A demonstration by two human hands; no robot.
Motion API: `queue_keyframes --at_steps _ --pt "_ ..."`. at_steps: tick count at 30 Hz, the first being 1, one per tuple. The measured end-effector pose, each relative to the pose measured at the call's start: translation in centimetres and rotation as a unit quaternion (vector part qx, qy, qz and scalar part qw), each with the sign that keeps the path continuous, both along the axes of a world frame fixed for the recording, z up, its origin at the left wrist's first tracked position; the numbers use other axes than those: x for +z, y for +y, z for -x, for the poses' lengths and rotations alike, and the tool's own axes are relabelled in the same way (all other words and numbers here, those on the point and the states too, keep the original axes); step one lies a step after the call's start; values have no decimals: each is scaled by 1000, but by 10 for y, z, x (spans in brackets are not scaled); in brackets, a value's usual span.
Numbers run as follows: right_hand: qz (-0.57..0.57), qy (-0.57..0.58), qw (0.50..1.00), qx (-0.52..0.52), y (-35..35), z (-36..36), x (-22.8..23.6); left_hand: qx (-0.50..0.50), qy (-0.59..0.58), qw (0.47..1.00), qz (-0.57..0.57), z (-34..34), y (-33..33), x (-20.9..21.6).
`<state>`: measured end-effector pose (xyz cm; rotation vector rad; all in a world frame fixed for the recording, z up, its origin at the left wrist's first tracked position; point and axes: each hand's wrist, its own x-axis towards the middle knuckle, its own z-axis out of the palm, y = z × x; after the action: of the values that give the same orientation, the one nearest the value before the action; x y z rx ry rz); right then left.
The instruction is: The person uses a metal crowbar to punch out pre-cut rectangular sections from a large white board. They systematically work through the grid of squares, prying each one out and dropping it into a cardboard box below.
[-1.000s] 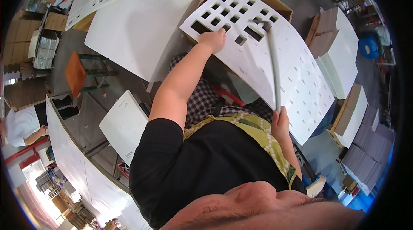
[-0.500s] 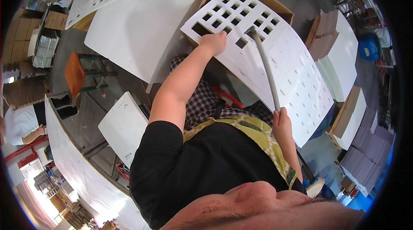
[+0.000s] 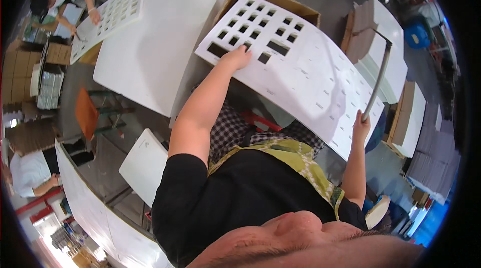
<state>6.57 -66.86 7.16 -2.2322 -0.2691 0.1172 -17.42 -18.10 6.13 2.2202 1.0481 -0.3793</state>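
A large white board (image 3: 310, 83) lies in front of the seated person, its left part over an open brown cardboard box (image 3: 283, 4) whose wall shows beyond the far edge. Rows of square openings pierce the board's left part, with a wide one by the near left corner and another farther right; the rest, out to the right end, is uncut and dotted with small printed marks. The left hand (image 3: 236, 59) rests on the board at its near edge, right of that corner, fingers close together and their tips at a square opening; whether they pinch the board, one cannot tell. The right hand (image 3: 362, 125) is closed around the lower end of a long grey rod (image 3: 380, 75), near the board's right end. The rod leans up and away, its bent head well apart from the openings, and in this view it crosses a stack of white sheets (image 3: 392, 65) beyond the far edge. Past the left end, a co-worker's hand (image 3: 94, 16) is at another pierced white board (image 3: 85, 50).
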Motion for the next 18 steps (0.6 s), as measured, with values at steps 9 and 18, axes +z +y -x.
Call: queue_keyframes --at_steps 9,18 --pt "219 15 960 -173 -179 -155 -115 44 43 994 -94 -13 -18 1" --pt "10 228 949 -216 -206 -184 -145 85 -19 984 -154 -9 -37 9"
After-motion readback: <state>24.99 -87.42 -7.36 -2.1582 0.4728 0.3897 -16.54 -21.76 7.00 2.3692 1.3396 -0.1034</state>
